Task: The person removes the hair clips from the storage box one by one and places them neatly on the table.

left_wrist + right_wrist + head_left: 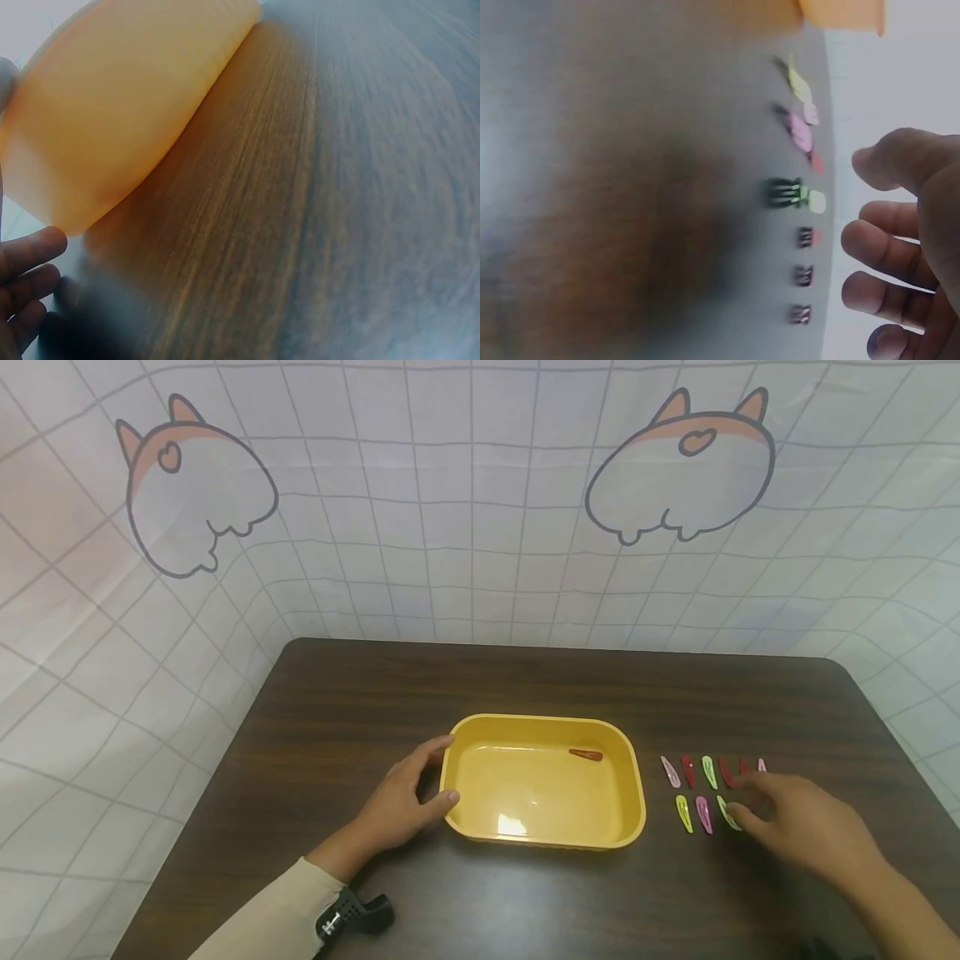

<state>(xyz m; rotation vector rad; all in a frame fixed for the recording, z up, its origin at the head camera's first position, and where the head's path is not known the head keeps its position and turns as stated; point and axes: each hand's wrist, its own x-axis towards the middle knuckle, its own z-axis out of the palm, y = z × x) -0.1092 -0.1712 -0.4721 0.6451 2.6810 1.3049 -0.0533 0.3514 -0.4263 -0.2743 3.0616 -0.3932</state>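
Observation:
My left hand [405,795] rests against the left end of a yellow plastic tray [543,842], its thumb at the rim and its other fingers spread near the far corner. In the left wrist view, loosely bent fingers [34,251] show by the tray's wall [135,97]. One brown-red hair clip [586,755] lies inside the tray. Over the right end of two rows of hair clips hovers my right hand [813,827], thumb and fingers apart, nothing visible between them. Nearest to it is a green hair clip [727,814], partly hidden. Clips look blurred in the right wrist view.
The rows include a yellow clip [683,814], a magenta clip [703,815], a pink clip [670,772], a light green clip [708,772] and several red ones. All lie right of the tray on the dark wooden table [375,685]. A printed cloth [465,510] hangs behind.

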